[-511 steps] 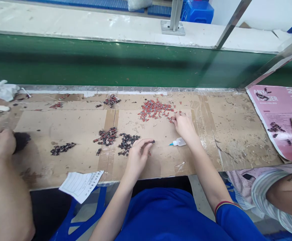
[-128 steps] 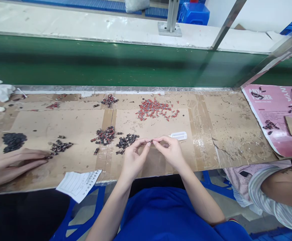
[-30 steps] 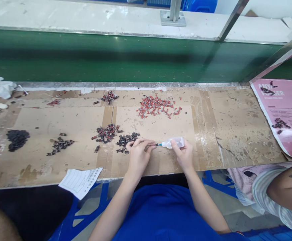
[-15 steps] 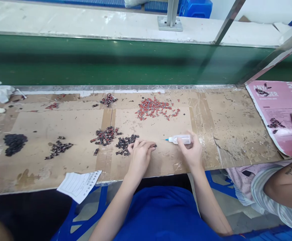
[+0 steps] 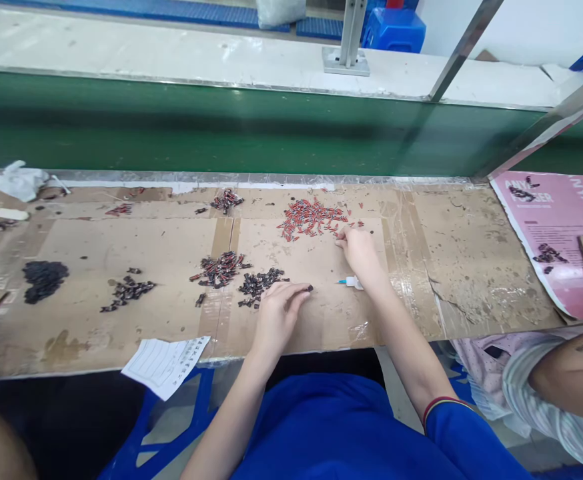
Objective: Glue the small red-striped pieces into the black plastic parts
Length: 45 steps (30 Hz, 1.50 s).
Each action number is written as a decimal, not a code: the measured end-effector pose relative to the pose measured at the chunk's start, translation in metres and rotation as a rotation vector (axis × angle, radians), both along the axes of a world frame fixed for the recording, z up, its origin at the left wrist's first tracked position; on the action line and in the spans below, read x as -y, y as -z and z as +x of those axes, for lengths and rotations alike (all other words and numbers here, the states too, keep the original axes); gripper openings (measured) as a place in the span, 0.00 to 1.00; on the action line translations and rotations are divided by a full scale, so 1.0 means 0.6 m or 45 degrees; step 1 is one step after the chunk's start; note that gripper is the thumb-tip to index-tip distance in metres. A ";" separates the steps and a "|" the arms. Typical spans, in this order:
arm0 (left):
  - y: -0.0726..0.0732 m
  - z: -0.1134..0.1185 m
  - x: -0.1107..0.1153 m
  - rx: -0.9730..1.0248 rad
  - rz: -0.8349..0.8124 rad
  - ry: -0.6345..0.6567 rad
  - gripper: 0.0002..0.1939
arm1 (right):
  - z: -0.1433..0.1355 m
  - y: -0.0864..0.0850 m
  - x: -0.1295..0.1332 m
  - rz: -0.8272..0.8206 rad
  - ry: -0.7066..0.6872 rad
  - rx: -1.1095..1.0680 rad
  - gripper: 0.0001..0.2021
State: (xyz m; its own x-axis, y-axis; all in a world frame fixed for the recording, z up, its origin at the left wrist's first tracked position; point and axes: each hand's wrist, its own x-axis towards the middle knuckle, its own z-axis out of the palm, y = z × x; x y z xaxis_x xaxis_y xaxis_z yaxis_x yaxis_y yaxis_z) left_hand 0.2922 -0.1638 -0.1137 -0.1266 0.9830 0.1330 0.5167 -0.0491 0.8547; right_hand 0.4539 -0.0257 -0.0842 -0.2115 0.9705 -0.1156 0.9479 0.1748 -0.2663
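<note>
left hand (image 5: pixel 277 308) is pinching a small dark part (image 5: pixel 310 289); right hand (image 5: pixel 359 250) is reaching to the red pile (image 5: pixel 309 219), fingertips bunched, contents unclear, its forearm partly covering the bottle (image 5: pixel 353 283) on the table (image 5: pixel 471 267).

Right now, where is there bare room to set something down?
Cardboard is bare between the right hand and pink sheet, and between the red pile and left hand. It's crowded at the black pile beside the left hand.

On brown flat cardboard sheet (image 5: pixel 471 233), pile of small slim red pcs (image 5: pixel 309 217) lies behind & L of clear plastic btl w/ blue tip (image 5: pixel 354 283); heap of small black pcs (image 5: pixel 260 283) is L of btl.
</note>
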 end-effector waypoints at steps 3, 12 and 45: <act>-0.004 -0.002 -0.002 0.175 0.011 -0.036 0.07 | -0.009 0.000 0.011 0.046 -0.087 0.166 0.15; -0.012 0.012 -0.002 0.462 -0.074 -0.247 0.09 | -0.004 -0.030 0.039 0.049 -0.174 -0.270 0.11; -0.039 0.023 -0.003 0.671 -0.272 -0.179 0.14 | -0.001 0.004 0.177 -0.344 0.152 -1.661 0.09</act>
